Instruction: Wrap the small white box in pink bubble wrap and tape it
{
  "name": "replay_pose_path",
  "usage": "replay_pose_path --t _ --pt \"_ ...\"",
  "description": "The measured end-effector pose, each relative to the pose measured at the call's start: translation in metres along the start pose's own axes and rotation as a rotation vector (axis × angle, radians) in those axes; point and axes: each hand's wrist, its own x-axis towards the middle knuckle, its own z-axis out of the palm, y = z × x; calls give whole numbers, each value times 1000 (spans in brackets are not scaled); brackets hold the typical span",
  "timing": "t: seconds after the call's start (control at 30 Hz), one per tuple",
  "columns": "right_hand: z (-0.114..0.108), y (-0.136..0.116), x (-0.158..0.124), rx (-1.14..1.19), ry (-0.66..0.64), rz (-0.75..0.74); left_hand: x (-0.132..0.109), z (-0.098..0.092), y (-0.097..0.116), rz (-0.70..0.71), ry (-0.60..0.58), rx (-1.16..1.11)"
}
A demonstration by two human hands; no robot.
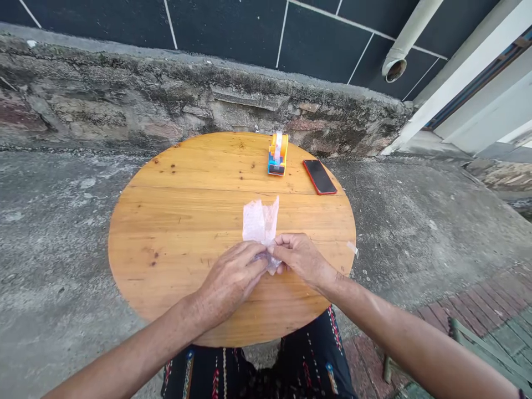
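A crumpled piece of pinkish, translucent bubble wrap (254,220) lies near the front middle of the round wooden table (174,221). Its far end spreads into two flaps, while the near end is bunched between my hands. My left hand (236,271) bears on the bunched part from the left, fingers closed over it. From the right, my right hand (300,256) pinches the same bunch between thumb and forefinger. The fingertips of both hands nearly meet there. Whether something is wrapped inside cannot be made out.
A yellow and blue tape dispenser (277,154) stands at the table's far side. Right of it lies a phone (320,177) in a red case. A short strip of clear tape (352,248) hangs at the right edge. A stone wall base (166,105) runs behind the table.
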Motion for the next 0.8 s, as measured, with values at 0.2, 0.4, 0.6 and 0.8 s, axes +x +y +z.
replay_pose_path --t 0.2,0.4,0.6,0.8 --pt "1 -11 -3 -305 -52 -53 -11 9 -3 -34 67 51" --pt "-3 -24 -5 -530 -190 -127 -17 13 -3 -118 145 -45" --pt "-5 -35 -9 -577 -269 -121 -17 13 -5 -108 157 -94" --pt "-2 -40 -14 -616 -342 -128 -23 18 -8 -71 174 -88"
